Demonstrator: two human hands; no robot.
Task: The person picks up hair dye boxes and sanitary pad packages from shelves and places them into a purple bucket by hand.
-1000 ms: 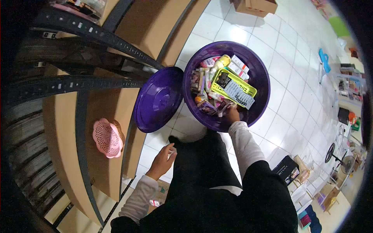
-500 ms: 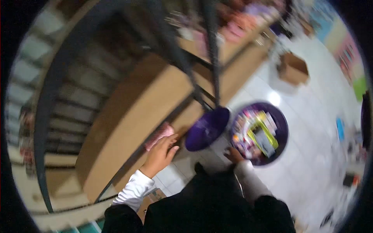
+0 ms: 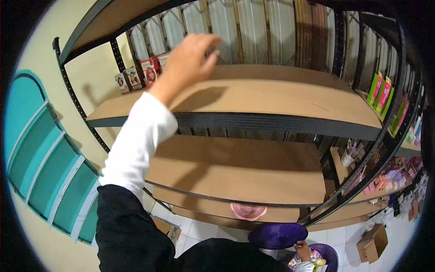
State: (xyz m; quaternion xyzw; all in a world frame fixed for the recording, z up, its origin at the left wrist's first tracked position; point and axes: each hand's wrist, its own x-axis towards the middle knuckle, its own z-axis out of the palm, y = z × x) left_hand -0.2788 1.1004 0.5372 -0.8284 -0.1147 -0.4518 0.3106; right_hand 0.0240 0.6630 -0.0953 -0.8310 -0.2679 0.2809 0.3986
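My left hand (image 3: pixel 190 58) is raised over the upper wooden shelf board (image 3: pixel 281 97). Its fingers are loosely curved and hold nothing. It hangs right of several small boxes with printed faces (image 3: pixel 136 76) at the shelf's back left. Far down at the bottom edge, my right hand (image 3: pixel 302 249) rests among packaged products in a purple tub (image 3: pixel 331 257). Its grip is too small to make out. The tub's purple lid (image 3: pixel 277 235) leans beside it.
A pink perforated basket (image 3: pixel 248 211) sits on the lowest shelf. Green and pink boxes (image 3: pixel 380 93) stand on the right-hand rack, with more goods below. A cardboard box (image 3: pixel 372 242) lies on the white tile floor. A teal panelled wall (image 3: pixel 41 167) is to the left.
My head has tilted up from the floor to the shelves. My left hand rose from near the pink basket to above the upper shelf. My right hand stayed at the tub.
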